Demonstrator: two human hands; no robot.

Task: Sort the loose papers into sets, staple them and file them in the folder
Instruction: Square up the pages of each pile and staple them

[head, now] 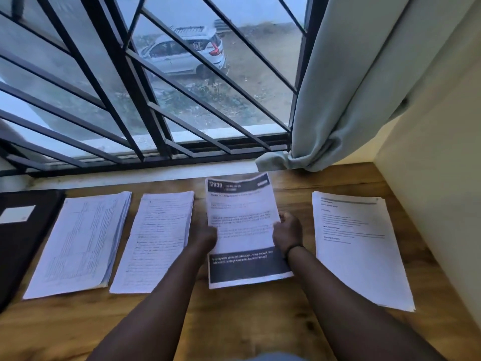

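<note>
Both hands clamped on one set: the black-banded printed sheets point(244, 230). Left hand point(205, 234) pinches the left long edge, right hand point(287, 231) the right long edge, both about mid-length. Long axis runs away from the person toward the window; top end tilted up off the wooden table point(260, 321), bottom black band nearest the body. Looks like squaring the set before stapling. That's a guess.

Relative to the grip:
- handwritten stack point(156, 243) just beside the left hand, flat on the table
- table-ruled stack point(80, 243) further out on the same side
- black folder point(23, 238) outermost left, closed, partly cut off by the frame edge
- typed stack point(359, 246) near the right hand, clear gap between

No stapler in view. Filing means carrying the set leftward past two stacks; the left hand is the nearer one to the folder.
</note>
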